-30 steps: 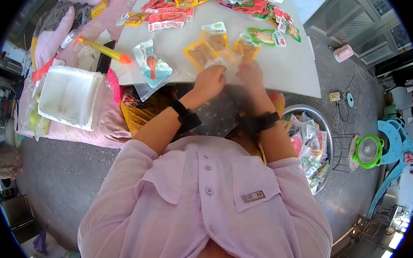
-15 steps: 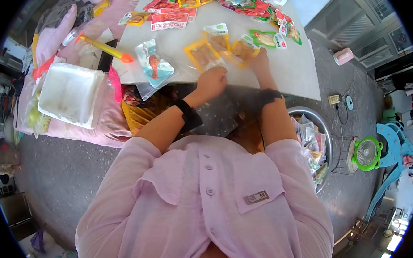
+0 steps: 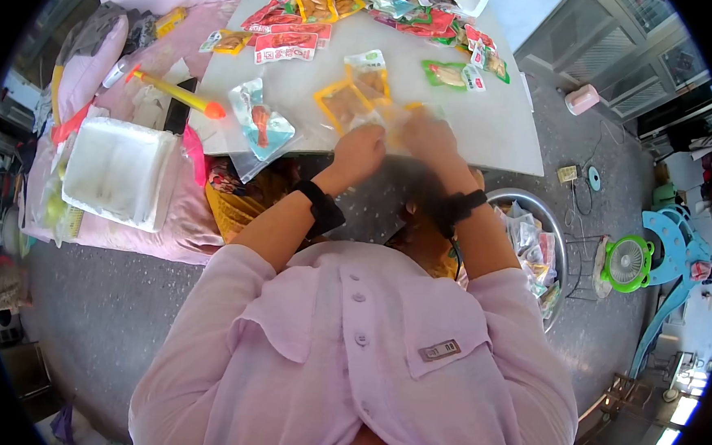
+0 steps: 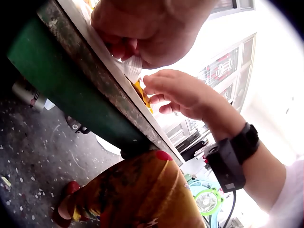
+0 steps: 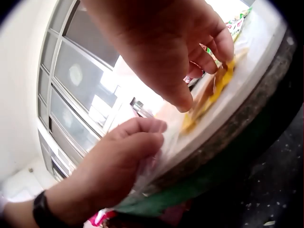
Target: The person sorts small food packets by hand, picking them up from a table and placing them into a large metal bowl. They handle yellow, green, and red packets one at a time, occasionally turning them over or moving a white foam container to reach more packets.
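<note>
At the table's near edge, my left hand [image 3: 359, 151] pinches the edge of a clear plastic bag [image 5: 155, 159]. My right hand [image 3: 432, 144], blurred, is just right of it. In the right wrist view, the right hand [image 5: 161, 47] has its thumb and fingers apart over a yellow-edged pouch [image 5: 213, 90]; firm contact cannot be told. The left wrist view shows the right hand [image 4: 183, 92] with loosely bent fingers, beside the left hand [image 4: 147, 31]. Two yellow-edged pouches, one nearer [image 3: 345, 108] and one behind [image 3: 371, 75], lie ahead of the hands.
A blue-white pouch [image 3: 261, 120] lies left of the hands, a green one [image 3: 455, 75] to the right. Red and yellow packets [image 3: 285, 45] cover the table's far side. A white foam box [image 3: 119, 171] sits left; a metal basin [image 3: 562, 259] of packets stands right.
My right hand reached right to the yellow-edged pouch beside the green one, then came back left and nearer to my left hand. That pouch has shifted left, partly behind the hand. The left hand keeps its pinch.
</note>
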`<action>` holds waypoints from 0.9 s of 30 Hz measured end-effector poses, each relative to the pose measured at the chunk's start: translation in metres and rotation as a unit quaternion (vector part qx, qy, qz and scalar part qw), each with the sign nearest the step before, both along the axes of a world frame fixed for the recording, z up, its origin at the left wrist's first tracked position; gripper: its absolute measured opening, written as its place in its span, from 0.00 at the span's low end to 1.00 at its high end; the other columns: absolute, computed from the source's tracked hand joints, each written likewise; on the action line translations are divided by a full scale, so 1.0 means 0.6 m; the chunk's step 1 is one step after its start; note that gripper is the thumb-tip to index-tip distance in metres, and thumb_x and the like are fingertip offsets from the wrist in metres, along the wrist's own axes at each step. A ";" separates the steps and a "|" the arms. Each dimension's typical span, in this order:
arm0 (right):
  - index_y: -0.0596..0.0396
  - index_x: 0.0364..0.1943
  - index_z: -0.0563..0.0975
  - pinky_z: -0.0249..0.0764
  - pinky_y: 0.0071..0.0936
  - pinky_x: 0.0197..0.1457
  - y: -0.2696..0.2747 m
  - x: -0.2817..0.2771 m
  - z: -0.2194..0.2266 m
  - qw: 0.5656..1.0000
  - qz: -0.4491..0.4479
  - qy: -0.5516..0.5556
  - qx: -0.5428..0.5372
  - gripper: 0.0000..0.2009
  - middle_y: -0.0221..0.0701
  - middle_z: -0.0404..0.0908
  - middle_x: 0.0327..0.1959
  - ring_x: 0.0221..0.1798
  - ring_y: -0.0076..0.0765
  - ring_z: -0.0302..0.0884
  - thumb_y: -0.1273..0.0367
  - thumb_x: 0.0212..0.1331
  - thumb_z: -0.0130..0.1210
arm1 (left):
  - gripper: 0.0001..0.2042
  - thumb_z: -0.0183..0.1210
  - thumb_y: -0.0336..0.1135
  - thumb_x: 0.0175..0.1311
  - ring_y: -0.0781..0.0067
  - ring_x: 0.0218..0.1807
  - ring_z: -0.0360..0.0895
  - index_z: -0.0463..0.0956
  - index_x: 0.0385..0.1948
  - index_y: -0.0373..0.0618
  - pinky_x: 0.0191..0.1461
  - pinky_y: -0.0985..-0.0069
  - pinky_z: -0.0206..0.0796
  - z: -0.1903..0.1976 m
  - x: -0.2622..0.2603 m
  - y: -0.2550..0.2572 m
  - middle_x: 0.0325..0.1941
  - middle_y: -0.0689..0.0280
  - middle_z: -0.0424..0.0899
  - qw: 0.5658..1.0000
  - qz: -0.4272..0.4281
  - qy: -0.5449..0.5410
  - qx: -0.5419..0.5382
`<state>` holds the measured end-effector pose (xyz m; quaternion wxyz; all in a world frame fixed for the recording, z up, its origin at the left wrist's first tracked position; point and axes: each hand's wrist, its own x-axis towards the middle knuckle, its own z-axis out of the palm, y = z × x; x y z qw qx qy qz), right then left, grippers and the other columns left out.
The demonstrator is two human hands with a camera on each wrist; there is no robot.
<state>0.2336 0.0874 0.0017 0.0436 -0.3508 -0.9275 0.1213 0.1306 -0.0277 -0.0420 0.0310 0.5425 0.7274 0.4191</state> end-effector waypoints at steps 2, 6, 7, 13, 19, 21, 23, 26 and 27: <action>0.60 0.29 0.70 0.67 0.38 0.40 0.012 0.004 -0.002 0.998 -0.032 0.051 -0.023 0.17 0.46 0.74 0.31 0.36 0.48 0.72 0.59 0.43 0.48 | 0.09 0.43 0.31 0.46 0.55 0.34 0.69 0.70 0.29 0.44 0.35 0.63 0.61 0.005 -0.002 0.001 0.27 0.56 0.73 0.999 -0.008 0.033 -0.043; 0.62 0.29 0.69 0.67 0.39 0.39 0.052 0.039 -0.007 0.987 -0.132 0.090 -0.011 0.18 0.48 0.73 0.31 0.37 0.50 0.71 0.59 0.42 0.49 | 0.11 0.44 0.30 0.45 0.57 0.33 0.71 0.71 0.31 0.45 0.34 0.64 0.63 0.012 0.004 0.007 0.27 0.57 0.73 0.985 -0.021 0.100 -0.139; 0.63 0.29 0.68 0.67 0.39 0.40 0.060 0.043 -0.014 0.985 -0.155 0.075 -0.026 0.19 0.49 0.73 0.31 0.37 0.50 0.71 0.59 0.41 0.50 | 0.10 0.44 0.30 0.45 0.58 0.33 0.71 0.71 0.30 0.44 0.33 0.64 0.62 0.014 0.005 0.008 0.26 0.58 0.73 0.983 -0.019 0.105 -0.147; 0.66 0.34 0.67 0.70 0.33 0.35 0.092 0.043 -0.064 0.947 -0.206 0.191 -0.154 0.19 0.46 0.74 0.30 0.34 0.43 0.74 0.64 0.41 0.54 | 0.11 0.46 0.31 0.46 0.58 0.32 0.71 0.72 0.33 0.49 0.35 0.64 0.63 -0.014 -0.006 0.015 0.27 0.58 0.73 0.982 -0.037 0.147 -0.115; 0.63 0.37 0.68 0.70 0.24 0.25 0.060 0.044 -0.026 0.713 -0.205 0.352 -0.571 0.12 0.33 0.74 0.29 0.25 0.28 0.74 0.73 0.47 0.51 | 0.09 0.43 0.31 0.48 0.56 0.33 0.70 0.70 0.30 0.44 0.34 0.62 0.61 -0.001 -0.002 0.004 0.26 0.56 0.73 0.994 -0.024 0.085 -0.067; 0.62 0.37 0.68 0.70 0.24 0.27 0.032 0.046 -0.012 0.751 -0.189 0.368 -0.515 0.12 0.33 0.75 0.29 0.27 0.28 0.74 0.73 0.47 0.51 | 0.10 0.45 0.31 0.48 0.55 0.32 0.70 0.70 0.31 0.44 0.34 0.64 0.62 0.001 -0.009 0.004 0.27 0.56 0.73 0.994 -0.041 0.054 -0.082; 0.61 0.37 0.68 0.70 0.23 0.28 0.013 0.059 -0.009 0.772 -0.173 0.388 -0.472 0.12 0.33 0.75 0.29 0.28 0.28 0.74 0.73 0.48 0.50 | 0.10 0.46 0.31 0.48 0.54 0.32 0.70 0.70 0.32 0.43 0.34 0.65 0.62 0.003 -0.016 0.005 0.27 0.55 0.73 0.996 -0.047 0.024 -0.067; 0.61 0.40 0.68 0.70 0.23 0.32 0.010 0.096 -0.022 0.752 -0.156 0.451 -0.455 0.12 0.33 0.74 0.30 0.31 0.28 0.73 0.74 0.49 0.48 | 0.10 0.46 0.31 0.48 0.54 0.31 0.70 0.70 0.31 0.40 0.34 0.67 0.62 0.003 -0.021 0.002 0.26 0.54 0.73 0.999 -0.034 -0.013 -0.030; 0.62 0.40 0.67 0.70 0.23 0.33 0.010 0.112 -0.029 0.722 -0.158 0.488 -0.464 0.12 0.33 0.74 0.31 0.32 0.28 0.73 0.74 0.50 0.47 | 0.10 0.46 0.31 0.48 0.55 0.31 0.70 0.70 0.31 0.40 0.34 0.67 0.62 0.007 -0.019 0.002 0.26 0.54 0.73 0.999 -0.029 -0.022 -0.038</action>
